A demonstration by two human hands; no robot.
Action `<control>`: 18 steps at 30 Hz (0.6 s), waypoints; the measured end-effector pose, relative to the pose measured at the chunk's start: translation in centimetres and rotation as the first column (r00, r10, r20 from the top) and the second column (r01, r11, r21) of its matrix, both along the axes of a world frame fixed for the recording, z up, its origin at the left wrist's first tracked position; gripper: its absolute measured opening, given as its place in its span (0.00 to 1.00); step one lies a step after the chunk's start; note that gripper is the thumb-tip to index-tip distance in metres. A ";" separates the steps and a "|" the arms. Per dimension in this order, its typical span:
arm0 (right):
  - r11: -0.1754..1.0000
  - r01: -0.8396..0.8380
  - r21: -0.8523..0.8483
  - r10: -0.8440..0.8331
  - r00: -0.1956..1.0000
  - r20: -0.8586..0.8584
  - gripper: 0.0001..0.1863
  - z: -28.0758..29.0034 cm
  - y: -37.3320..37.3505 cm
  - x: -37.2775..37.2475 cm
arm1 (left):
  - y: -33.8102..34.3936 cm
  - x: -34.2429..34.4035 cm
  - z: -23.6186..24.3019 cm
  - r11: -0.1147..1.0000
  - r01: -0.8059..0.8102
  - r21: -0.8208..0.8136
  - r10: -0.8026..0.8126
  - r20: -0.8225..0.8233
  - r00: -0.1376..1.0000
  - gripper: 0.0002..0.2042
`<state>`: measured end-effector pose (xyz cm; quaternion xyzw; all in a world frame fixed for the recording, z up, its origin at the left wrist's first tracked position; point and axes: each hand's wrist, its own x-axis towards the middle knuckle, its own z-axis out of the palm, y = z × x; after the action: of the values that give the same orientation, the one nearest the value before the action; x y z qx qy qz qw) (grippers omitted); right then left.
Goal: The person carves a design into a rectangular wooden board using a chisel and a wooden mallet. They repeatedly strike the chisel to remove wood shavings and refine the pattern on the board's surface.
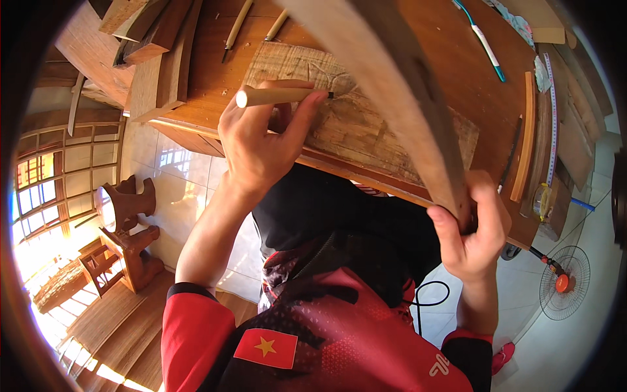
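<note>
My left hand (261, 147) is closed round the pale cylindrical handle of a carving tool (257, 97), whose dark tip meets a rough wooden board (353, 134) with carved curved lines. The board lies along the near edge of the table. My right hand (475, 242) grips the lower end of a long, broad wooden piece (398, 85), which rises diagonally past the camera and hides part of the board and table.
The wooden table (209, 98) holds two more carving tools (238, 26), a white-and-teal pen (483, 46), stacked planks (157, 78) and thin strips (522, 137). Carved wooden furniture (127, 255) stands left, a fan (562, 283) right.
</note>
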<state>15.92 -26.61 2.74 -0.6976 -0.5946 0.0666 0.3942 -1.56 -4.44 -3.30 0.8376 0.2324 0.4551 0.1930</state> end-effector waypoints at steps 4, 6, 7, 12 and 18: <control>0.980 -0.150 0.128 0.131 0.980 0.146 0.21 1.5 3.5 0.1 | 0.5 -1.0 -1.2 0.998 0.045 0.039 -0.042 -0.090 0.995 0.08; 0.978 -0.199 0.055 0.181 0.955 0.235 0.22 2.1 4.2 0.0 | 0.0 -1.0 -0.9 0.998 -0.007 0.066 0.016 -0.129 0.992 0.07; 0.975 -0.221 0.031 0.205 0.940 0.271 0.23 2.3 4.4 -0.2 | 0.3 -0.8 -0.7 0.993 0.006 0.116 0.011 -0.145 0.989 0.06; 0.957 -0.288 -0.031 0.279 0.889 0.362 0.24 1.7 4.3 -1.2 | -0.5 -0.2 -0.5 0.995 0.000 -0.103 -0.004 -0.038 0.999 0.08; 0.967 -0.232 -0.102 0.254 0.868 0.428 0.24 1.0 3.9 -1.7 | -0.3 -0.4 -0.7 0.983 0.015 -0.186 -0.027 -0.064 0.998 0.07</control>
<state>14.17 -22.71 3.75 -0.6234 -0.7490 -0.0286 0.2225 -1.94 -4.73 -4.00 0.8332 0.2710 0.4013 0.2670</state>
